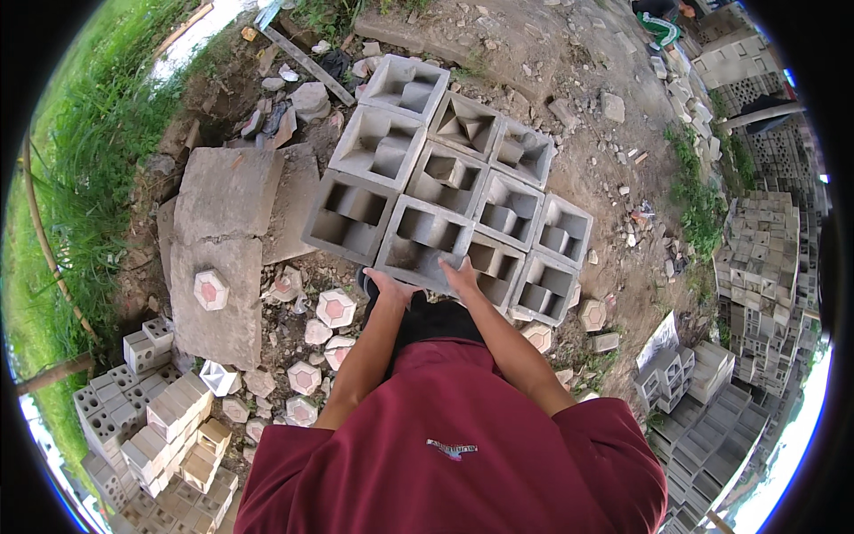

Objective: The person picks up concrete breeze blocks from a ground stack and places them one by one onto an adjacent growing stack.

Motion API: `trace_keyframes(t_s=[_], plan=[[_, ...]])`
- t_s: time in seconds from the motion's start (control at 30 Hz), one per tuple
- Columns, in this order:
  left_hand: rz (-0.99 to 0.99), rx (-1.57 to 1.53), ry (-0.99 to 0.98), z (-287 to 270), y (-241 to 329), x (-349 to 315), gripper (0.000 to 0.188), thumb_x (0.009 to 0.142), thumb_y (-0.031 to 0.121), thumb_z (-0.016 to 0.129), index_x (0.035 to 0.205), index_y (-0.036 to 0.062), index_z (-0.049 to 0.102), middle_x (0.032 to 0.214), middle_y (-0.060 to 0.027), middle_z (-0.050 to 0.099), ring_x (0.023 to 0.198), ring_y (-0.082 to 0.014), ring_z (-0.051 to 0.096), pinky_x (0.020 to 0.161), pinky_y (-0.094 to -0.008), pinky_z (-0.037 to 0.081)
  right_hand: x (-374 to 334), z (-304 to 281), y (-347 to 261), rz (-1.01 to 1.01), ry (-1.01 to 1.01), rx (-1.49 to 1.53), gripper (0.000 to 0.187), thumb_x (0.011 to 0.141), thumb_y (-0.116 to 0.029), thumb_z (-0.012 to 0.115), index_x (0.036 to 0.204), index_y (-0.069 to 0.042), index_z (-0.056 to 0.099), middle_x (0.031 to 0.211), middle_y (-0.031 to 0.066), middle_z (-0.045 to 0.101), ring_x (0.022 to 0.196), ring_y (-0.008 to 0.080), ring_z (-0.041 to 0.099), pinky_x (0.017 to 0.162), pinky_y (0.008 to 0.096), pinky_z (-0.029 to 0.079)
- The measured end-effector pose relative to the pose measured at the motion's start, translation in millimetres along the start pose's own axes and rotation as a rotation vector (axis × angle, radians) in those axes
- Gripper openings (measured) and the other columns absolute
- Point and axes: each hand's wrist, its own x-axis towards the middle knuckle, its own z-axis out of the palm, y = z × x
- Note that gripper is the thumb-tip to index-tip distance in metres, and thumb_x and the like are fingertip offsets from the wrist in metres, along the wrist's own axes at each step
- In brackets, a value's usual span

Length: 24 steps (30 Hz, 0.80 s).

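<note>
A cluster of square, grey hollow concrete blocks [504, 206] stands on the dirt ahead of me, openings up, with angled partitions inside. Both my hands are on the block at the near edge of the cluster, the near hollow concrete block [431, 206]. My left hand [391, 287] grips its near left corner from below. On the near right side, my right hand [460, 278] has its thumb over the rim; its other fingers are mostly hidden. Another hollow block [349, 216] sits against it on the left, and one more [495, 264] on the right.
Cracked concrete slabs [218, 249] lie to the left, with a hexagonal paver [211, 290] on top. More hexagonal pavers [336, 308] and rubble surround my feet. Stacked blocks stand at lower left [178, 414] and right [756, 258]. Part of a person [663, 18] shows at far upper right.
</note>
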Motion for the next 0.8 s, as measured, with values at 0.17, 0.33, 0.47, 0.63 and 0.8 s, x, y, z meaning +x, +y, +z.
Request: trace_keyframes(t_s=[0.17,0.33,0.47,0.63,0.8], plan=[[-0.039,0.094,0.260,-8,4,-5,0.097,0.075,0.082,0.007,0.146,0.0174,0.020,0.150,-0.0119,0.018,0.136,-0.0388,0.018,0.103,-0.0654,0.013,-3,-13,-15,-0.054,-0.170,-0.043,0.076,0.077,-0.039,0.069,0.126,0.008,0.035,0.115,0.0250,0.056,0.105,0.0297,0.057,0.088,0.0354,0.045],[-0.069,0.165,0.167,-34,9,5,0.098,0.074,0.083,0.011,0.146,0.0177,0.016,0.150,-0.0131,0.017,0.135,-0.0379,0.018,0.103,-0.0643,0.015,2,-18,-17,-0.045,-0.185,-0.139,0.090,0.077,-0.044,0.067,0.129,0.018,0.026,0.124,0.0363,0.045,0.119,0.0402,0.047,0.099,0.0386,0.039],[-0.082,0.181,0.240,-31,7,2,0.095,0.077,0.081,0.018,0.147,0.0168,0.010,0.152,-0.0112,0.009,0.138,-0.0335,0.014,0.105,-0.0622,0.015,-7,-27,-17,-0.079,-0.166,-0.158,0.090,0.077,-0.046,0.066,0.129,0.017,0.027,0.123,0.0365,0.045,0.118,0.0403,0.048,0.098,0.0396,0.039],[-0.051,0.532,0.312,-25,16,-10,0.085,0.086,0.068,0.033,0.146,0.0129,0.009,0.151,-0.0138,0.011,0.138,-0.0315,0.016,0.101,-0.0575,0.029,-20,-30,-21,-0.130,-0.116,-0.214,0.079,0.077,-0.050,0.065,0.123,0.010,0.042,0.108,0.0286,0.057,0.097,0.0326,0.059,0.083,0.0382,0.046],[-0.184,0.969,0.119,-43,46,-27,0.075,0.090,0.056,0.041,0.139,0.0012,0.025,0.136,-0.0159,0.042,0.123,-0.0258,0.043,0.092,-0.0452,0.042,-35,-32,-19,-0.153,-0.045,-0.184,0.070,0.078,-0.048,0.064,0.124,0.002,0.050,0.096,0.0229,0.064,0.091,0.0287,0.064,0.079,0.0376,0.049]])
